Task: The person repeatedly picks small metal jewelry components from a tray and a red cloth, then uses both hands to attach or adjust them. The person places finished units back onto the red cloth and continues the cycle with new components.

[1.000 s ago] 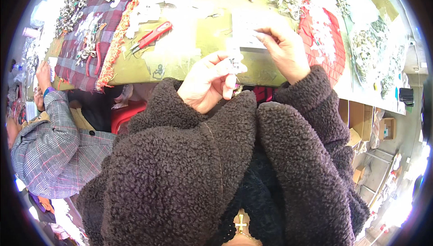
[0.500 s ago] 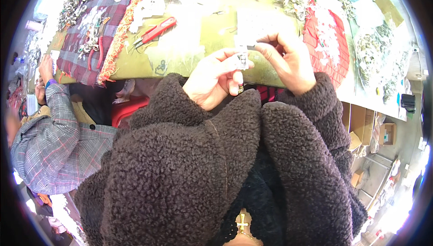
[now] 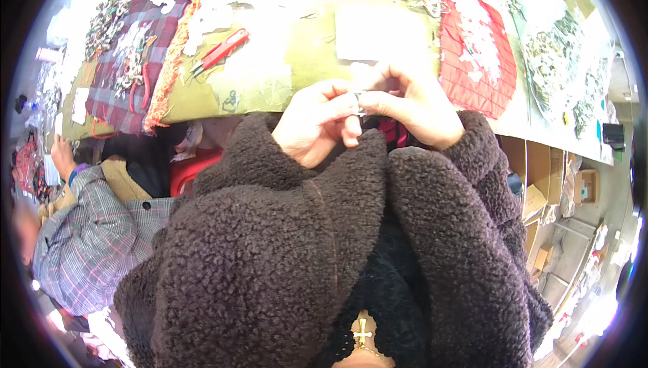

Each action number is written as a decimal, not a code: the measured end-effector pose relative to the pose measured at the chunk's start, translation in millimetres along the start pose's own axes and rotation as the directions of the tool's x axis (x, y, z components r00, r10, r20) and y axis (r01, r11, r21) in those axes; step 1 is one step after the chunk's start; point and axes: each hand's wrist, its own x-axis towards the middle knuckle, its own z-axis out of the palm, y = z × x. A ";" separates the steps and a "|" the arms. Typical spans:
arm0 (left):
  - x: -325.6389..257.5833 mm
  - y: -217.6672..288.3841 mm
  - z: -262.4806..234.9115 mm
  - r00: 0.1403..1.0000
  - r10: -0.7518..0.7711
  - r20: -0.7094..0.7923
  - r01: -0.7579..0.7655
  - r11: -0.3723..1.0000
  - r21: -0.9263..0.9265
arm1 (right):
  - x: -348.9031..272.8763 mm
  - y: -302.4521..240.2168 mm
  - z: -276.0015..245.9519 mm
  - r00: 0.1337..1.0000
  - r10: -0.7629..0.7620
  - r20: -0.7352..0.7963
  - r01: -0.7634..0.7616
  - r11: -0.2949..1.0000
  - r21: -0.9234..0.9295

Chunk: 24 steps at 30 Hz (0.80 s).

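Note:
My left hand (image 3: 314,124) is closed, its thumb and fingers pinching a small pale piece with dark marks (image 3: 358,103). Right up against it, my right hand (image 3: 424,106) closes thumb and forefinger at the same piece. Whether a separate part sits in the right fingers cannot be made out, as the fingertips cover it. Both hands are over the near edge of a worktable with a yellow-green cover (image 3: 270,91). Beyond them lies a white sheet (image 3: 368,34). Red-handled snips (image 3: 225,47) rest farther left on the cover.
At left a plaid cloth (image 3: 165,37) bears red-handled pliers (image 3: 146,88) and small pieces. A red cloth (image 3: 498,95) with white bits lies right, near a clear bag of small parts (image 3: 563,58). A co-worker in a checked coat (image 3: 101,226) sits left. Cardboard boxes (image 3: 533,199) stand lower right.
My right hand has come left and down to meet the left hand, covering more of the small piece. The co-worker's hand has drawn back slightly. The view has shifted a little.

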 end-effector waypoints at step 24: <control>13.1 7.0 18.9 0.974 -0.155 0.167 0.127 0.978 0.166 | -21.9 -14.9 -19.3 0.959 -0.260 -0.115 0.208 0.917 -0.340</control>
